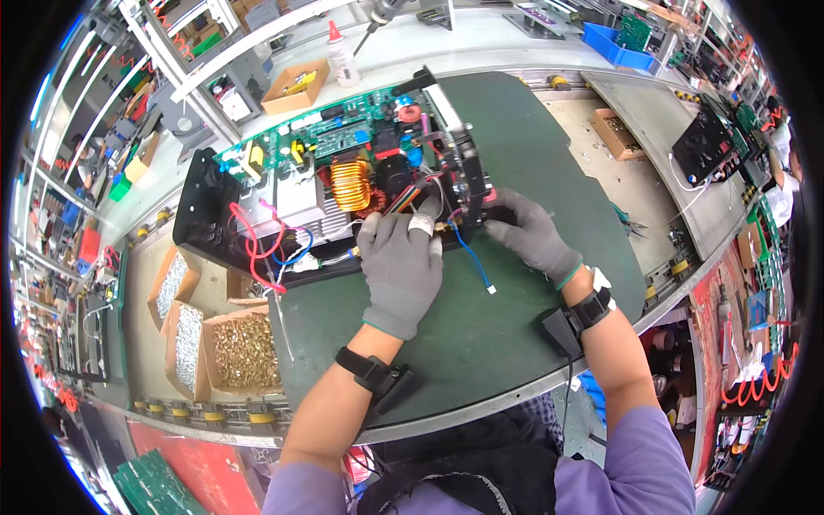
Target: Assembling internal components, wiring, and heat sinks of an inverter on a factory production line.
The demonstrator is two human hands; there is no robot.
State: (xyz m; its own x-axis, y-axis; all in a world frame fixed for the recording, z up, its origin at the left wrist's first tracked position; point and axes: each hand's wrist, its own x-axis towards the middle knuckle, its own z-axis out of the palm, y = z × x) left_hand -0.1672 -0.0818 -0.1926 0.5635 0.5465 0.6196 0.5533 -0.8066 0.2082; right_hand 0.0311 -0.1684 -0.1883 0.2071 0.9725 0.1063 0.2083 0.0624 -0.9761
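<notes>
In front of me an electronic power unit in an open black metal case lies on the green work mat. It holds a green circuit board, a copper-wound coil and silver heat sinks. My left hand, in a grey glove, reaches over the case's near edge with bent fingers among wires beside the coil; its fingertips are partly hidden. My gloved right hand is at the outer side of the black end panel, thumb and fingers curled close to it. A blue wire with a white connector hangs between both hands. Red loop wires stick out at left.
Cardboard boxes of brass-coloured screws and silver screws stand at left. A white bottle with a red tip and a hanging power screwdriver are beyond the case. Pliers and another black unit lie at right.
</notes>
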